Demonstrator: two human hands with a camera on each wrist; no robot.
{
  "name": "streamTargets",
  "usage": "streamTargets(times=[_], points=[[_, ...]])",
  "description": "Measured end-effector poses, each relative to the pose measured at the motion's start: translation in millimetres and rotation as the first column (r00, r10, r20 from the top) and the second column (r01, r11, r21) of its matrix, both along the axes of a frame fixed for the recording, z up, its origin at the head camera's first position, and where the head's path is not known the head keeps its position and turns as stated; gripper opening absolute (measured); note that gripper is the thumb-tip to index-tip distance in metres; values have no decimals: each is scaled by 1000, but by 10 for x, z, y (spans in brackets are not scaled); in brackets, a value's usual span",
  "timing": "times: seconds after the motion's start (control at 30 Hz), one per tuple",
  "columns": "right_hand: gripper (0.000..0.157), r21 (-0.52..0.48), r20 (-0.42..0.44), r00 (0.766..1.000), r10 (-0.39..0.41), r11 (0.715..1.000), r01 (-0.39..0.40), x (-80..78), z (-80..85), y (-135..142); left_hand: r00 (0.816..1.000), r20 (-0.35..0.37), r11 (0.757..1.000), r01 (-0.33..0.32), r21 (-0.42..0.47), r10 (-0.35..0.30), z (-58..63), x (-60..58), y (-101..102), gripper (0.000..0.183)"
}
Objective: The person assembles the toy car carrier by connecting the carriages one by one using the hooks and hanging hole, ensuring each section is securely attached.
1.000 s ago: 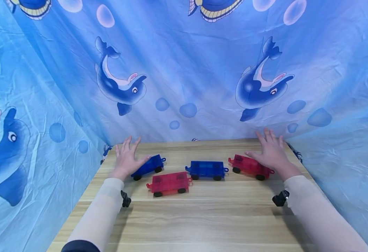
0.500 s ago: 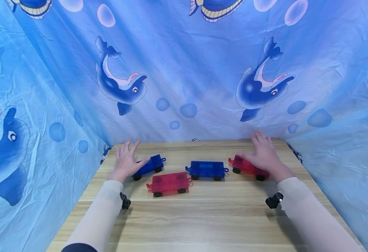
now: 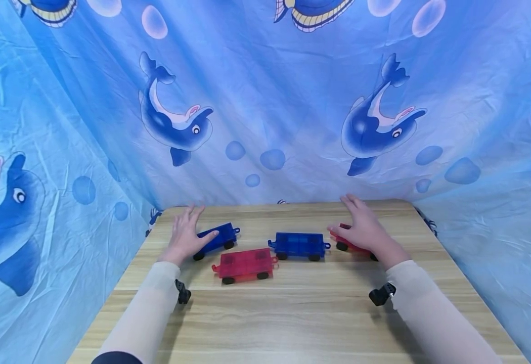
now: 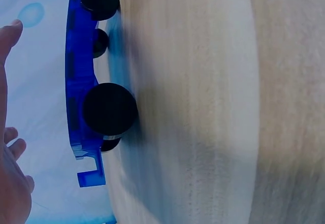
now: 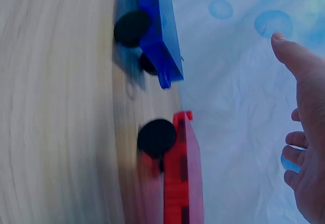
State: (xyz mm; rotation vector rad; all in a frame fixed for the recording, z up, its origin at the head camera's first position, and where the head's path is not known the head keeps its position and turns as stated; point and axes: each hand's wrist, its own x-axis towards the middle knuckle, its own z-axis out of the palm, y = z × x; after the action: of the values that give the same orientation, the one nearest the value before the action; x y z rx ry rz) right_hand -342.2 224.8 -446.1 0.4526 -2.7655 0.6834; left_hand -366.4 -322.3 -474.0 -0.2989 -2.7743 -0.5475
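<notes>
Blue cloth curtain [image 3: 265,101], printed with dolphins and bubbles, closes in your workspace behind and at both sides. Before you lies the wood-grain table [image 3: 265,313], and over it your 2 pale sleeves [image 3: 438,313] reach forward. 4 toy train wagons of see-through plastic stand upright on their black wheels across its far half. All 4 sit loose and apart, none coupled to another and none lifted, so the work looks to be at its very start, with every wagon left to handle.

Your left hand [image 3: 186,236] hangs over the left blue wagon [image 3: 223,235], fingers loosely spread and thumb out, holding nothing; the left wrist view shows a gap between them. Your right hand [image 3: 361,230] is spread likewise above the right red wagon [image 5: 177,183], hiding part of it in the head view, and also grips nothing. Between your hands, out from under both, are the near red wagon [image 3: 246,263] and the middle blue wagon [image 3: 299,243].

Smallest are the couplings: the middle blue wagon's end ring [image 3: 327,245] lies just beside the right red wagon's hook, not touching it.
</notes>
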Motion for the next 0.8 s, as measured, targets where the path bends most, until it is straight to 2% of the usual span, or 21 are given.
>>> streamTargets(times=[0.2,0.33,0.53,0.8], points=[[108,-31,14,999,48,998,-48,41,-35,-165,1000,19,1000,9,3,-9,-39,6,1,103],[105,-28,0,996,84,996,-84,43,-109,-303,999,45,1000,19,21,-20,-66,10,12,103],[100,-28,11,993,117,993,-117,32,-230,-503,998,39,999,37,19,-38,-142,-10,16,99],[103,-35,48,983,176,984,-174,38,-242,-707,997,58,998,47,36,-49,-177,4,29,94]])
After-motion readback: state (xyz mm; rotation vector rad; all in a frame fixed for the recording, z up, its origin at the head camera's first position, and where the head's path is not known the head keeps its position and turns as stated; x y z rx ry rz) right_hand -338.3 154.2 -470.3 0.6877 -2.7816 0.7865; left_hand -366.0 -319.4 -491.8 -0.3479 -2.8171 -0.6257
